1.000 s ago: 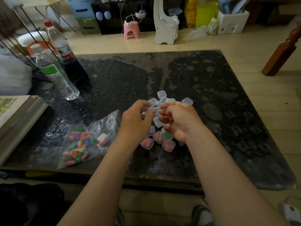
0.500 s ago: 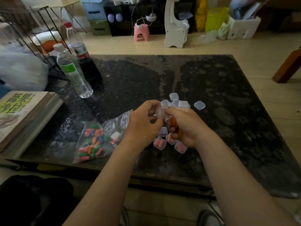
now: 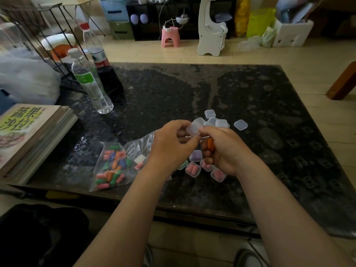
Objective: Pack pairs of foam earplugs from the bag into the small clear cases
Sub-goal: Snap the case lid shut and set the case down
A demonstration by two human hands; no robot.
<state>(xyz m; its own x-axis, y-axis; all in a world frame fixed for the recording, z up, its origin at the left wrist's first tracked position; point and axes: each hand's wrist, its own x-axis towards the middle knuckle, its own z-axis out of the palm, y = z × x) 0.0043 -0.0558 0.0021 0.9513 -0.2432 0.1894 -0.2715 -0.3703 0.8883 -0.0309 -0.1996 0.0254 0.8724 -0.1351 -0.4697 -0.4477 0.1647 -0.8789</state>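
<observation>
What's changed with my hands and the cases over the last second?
The left hand has picked up a clear case and raised it; the right hand now touches it. The right hand kept gripping the orange earplugs; the bag and filled cases stayed put.

Clear plastic bag of coloured foam earplugs (image 3: 115,166) lying left, small clear square case (image 3: 193,129) aloft, orange foam earplugs (image 3: 210,144) just beside it

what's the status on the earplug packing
Left hand holds clear case. Right hand grips orange earplugs. Filled cases lie close beneath.
</observation>
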